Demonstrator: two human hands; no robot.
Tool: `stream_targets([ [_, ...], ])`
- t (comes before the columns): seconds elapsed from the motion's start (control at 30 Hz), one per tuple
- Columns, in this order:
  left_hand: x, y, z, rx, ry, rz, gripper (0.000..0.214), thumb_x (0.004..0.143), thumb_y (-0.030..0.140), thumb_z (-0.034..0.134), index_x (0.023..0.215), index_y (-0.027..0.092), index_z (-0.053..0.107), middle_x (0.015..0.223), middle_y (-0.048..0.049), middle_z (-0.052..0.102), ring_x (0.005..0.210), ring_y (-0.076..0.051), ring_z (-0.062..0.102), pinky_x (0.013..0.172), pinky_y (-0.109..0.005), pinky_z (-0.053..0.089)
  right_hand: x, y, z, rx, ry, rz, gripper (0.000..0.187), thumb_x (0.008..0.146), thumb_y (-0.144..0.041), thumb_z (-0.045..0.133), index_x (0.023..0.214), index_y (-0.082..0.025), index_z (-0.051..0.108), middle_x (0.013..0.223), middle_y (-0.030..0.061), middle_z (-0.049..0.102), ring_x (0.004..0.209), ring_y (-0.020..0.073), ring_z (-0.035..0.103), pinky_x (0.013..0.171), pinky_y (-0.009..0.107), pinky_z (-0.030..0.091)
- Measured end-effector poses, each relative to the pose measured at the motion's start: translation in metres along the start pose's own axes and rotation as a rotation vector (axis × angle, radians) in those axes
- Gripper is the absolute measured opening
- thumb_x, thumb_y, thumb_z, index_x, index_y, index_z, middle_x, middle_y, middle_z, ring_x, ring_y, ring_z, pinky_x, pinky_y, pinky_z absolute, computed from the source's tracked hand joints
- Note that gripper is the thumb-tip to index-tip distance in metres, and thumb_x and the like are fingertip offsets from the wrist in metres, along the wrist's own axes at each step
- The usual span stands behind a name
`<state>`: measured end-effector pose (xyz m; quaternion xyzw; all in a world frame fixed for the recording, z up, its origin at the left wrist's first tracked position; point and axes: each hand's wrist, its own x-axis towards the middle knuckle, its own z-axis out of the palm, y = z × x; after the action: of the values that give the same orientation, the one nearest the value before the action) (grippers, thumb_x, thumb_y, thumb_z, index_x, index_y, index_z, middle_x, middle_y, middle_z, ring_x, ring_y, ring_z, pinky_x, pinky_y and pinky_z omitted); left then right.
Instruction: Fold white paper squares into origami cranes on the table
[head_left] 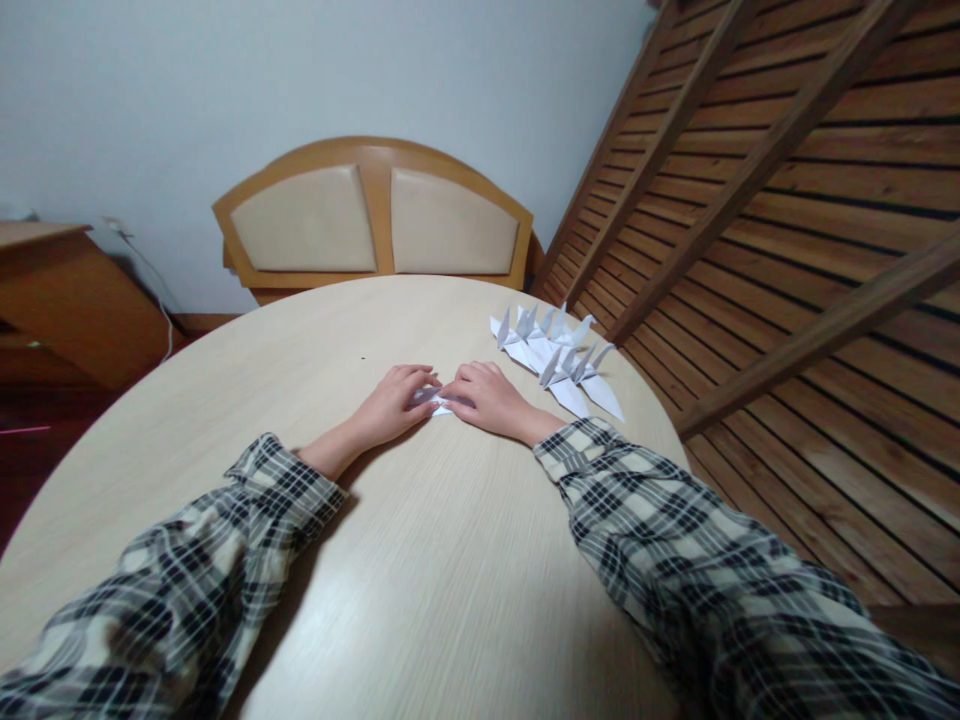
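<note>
A small folded piece of white paper (441, 409) lies on the round table (420, 560), between my two hands. My left hand (395, 402) grips its left side, with the fingers bent over it. From the right, my right hand (489, 400) pinches the same paper, its thumb and fingertips close to those of the left. Much of the paper is hidden under the fingers. Several white paper cranes (555, 350) stand in a group on the table beyond my right hand.
A wooden headboard with cream panels (371, 205) stands behind the table's far edge. To the right rises a slatted wooden partition (787, 250). A brown desk (71, 290) is at the far left, with a white cable (154, 290) near it.
</note>
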<state>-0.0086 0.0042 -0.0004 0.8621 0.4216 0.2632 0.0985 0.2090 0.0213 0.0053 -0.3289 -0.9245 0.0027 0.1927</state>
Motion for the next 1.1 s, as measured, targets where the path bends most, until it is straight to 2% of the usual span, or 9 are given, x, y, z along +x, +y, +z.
stream_targets([
  [0.17,0.0002,0.0025,-0.0014,-0.009,-0.011,-0.013,0.020,0.089,0.027,0.059,0.105,0.019,0.064,0.126,-0.0126,0.059,0.121,-0.026,0.051,0.104,-0.048,0.040,0.0011,-0.0006,0.0009,0.017,0.029,0.047,0.019,0.093,-0.034,0.055,0.100,-0.018,0.063,0.094,0.0063,0.062,0.094,0.0211,0.051,0.083,0.033,0.029],
  [0.27,0.0004,0.0023,-0.0012,-0.029,-0.009,-0.023,0.018,0.087,0.028,0.060,0.102,0.019,0.065,0.124,-0.0120,0.060,0.119,-0.026,0.053,0.103,-0.048,0.040,0.0012,-0.0001,0.0020,0.051,0.050,0.064,0.020,0.091,-0.032,0.057,0.104,-0.018,0.060,0.098,0.0066,0.064,0.096,0.0211,0.053,0.084,0.033,0.029],
  [0.73,0.0005,0.0006,-0.0001,-0.060,-0.007,-0.043,0.019,0.087,0.033,0.060,0.093,0.016,0.065,0.122,-0.0140,0.061,0.116,-0.028,0.055,0.102,-0.048,0.042,0.0014,-0.0012,-0.0006,0.027,0.006,0.045,0.021,0.095,-0.034,0.053,0.096,-0.019,0.068,0.095,0.0060,0.064,0.097,0.0203,0.052,0.085,0.034,0.029],
  [0.93,0.0011,0.0054,-0.0050,0.129,-0.030,-0.007,0.025,0.089,0.037,0.057,0.093,0.013,0.063,0.123,-0.0193,0.061,0.116,-0.031,0.054,0.101,-0.048,0.044,0.0010,-0.0023,-0.0015,-0.004,0.007,0.041,0.019,0.094,-0.032,0.053,0.097,-0.019,0.066,0.096,0.0059,0.063,0.098,0.0208,0.052,0.084,0.034,0.029],
  [1.1,0.0005,0.0053,-0.0056,0.322,-0.024,-0.010,0.032,0.090,0.044,0.056,0.099,0.014,0.062,0.125,-0.0182,0.060,0.119,-0.032,0.053,0.100,-0.048,0.044,0.0003,-0.0032,-0.0023,-0.071,0.018,0.048,0.016,0.091,-0.030,0.054,0.097,-0.019,0.065,0.096,0.0066,0.063,0.097,0.0223,0.052,0.082,0.035,0.028],
])
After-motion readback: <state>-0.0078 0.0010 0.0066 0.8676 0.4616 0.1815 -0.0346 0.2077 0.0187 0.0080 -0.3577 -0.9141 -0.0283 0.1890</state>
